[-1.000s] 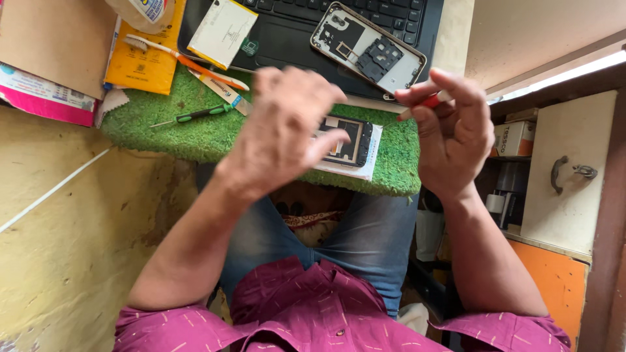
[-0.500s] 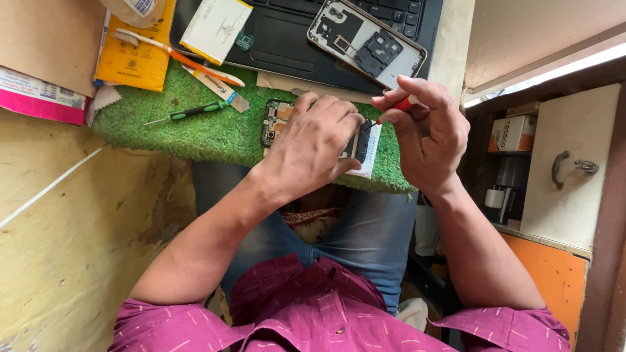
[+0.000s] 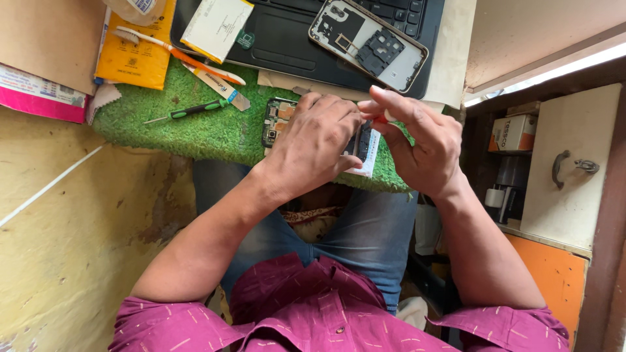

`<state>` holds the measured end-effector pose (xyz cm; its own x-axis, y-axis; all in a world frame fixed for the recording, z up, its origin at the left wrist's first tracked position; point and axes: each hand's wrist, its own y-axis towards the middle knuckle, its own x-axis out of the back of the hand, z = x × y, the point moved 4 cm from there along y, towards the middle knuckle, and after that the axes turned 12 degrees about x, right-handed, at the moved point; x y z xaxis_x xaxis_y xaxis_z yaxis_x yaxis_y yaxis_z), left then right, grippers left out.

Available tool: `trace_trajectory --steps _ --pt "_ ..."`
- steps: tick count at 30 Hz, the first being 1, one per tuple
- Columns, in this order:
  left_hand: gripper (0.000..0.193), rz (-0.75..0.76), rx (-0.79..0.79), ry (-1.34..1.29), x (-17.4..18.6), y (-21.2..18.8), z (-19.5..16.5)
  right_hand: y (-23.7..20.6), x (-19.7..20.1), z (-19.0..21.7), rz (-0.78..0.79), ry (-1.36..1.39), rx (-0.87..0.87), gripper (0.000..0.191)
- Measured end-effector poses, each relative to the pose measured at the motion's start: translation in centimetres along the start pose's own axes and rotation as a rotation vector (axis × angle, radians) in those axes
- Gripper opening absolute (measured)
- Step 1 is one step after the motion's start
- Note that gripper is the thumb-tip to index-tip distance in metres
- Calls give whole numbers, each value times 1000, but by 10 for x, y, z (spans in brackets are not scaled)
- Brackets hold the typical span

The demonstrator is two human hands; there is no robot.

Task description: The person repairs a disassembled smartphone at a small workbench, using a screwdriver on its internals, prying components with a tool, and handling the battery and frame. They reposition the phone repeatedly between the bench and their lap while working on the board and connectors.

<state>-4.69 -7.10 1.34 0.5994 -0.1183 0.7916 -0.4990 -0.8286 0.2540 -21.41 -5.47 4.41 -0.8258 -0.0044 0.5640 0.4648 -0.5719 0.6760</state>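
Since the earlier frame, little has shifted: left hand [image 3: 316, 140] stays pressed flat over the opened phone [image 3: 277, 120] on the green mat [image 3: 195, 130]. Right hand [image 3: 420, 140] pinches a small tool at the phone's edge. Back cover [image 3: 368, 42] lies on the laptop [image 3: 287, 39].

Looks like a small phone repair bench. A green turf mat [image 3: 195, 130] is the work surface, with a small screwdriver [image 3: 189, 111] on it, a stripped phone frame [image 3: 368, 42] just behind, and a laptop [image 3: 287, 39] under that frame.
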Motion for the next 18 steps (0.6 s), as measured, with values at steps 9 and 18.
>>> trace_trajectory --steps 9,18 --pt "57 29 34 -5 -2 -2 2 -4 -4 -2 -102 -273 -49 57" --pt "51 64 114 -31 -4 1 4 4 2 6 -97 1 -109 33"
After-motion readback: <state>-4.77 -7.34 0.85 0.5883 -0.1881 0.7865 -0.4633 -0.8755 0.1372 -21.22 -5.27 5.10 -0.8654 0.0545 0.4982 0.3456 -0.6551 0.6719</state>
